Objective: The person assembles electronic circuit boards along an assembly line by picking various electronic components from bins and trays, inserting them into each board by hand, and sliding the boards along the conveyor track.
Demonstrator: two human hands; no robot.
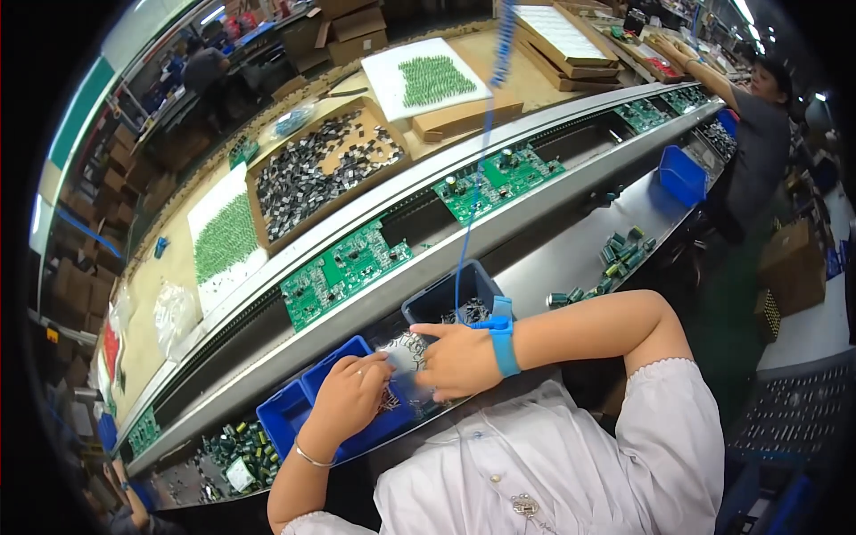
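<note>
Both hands over the blue bin (290,415) at the near edge of the bench (571,259); left hand (348,397) curled, fingers (370,364) pinched on the top edge of a clear bag (403,357) of small dark parts; right hand (459,361) lies flat on the same bag, index finger stretched out to the left, other fingers loosely bent, touching the plastic; whether it grips the bag I can't tell; bag sits over the bin, between the two hands; blue wrist strap (504,343) on the right wrist, its coiled cord (473,196) running up; second dark bin (446,299) just behind the right hand, parts inside; green boards (346,267) lined up on the conveyor (419,267) beyond; loose capacitors (234,450) on the bench left of the blue bin, more (615,259) to the right; another person (758,134) stands at far right, arm reaching over the line
</note>
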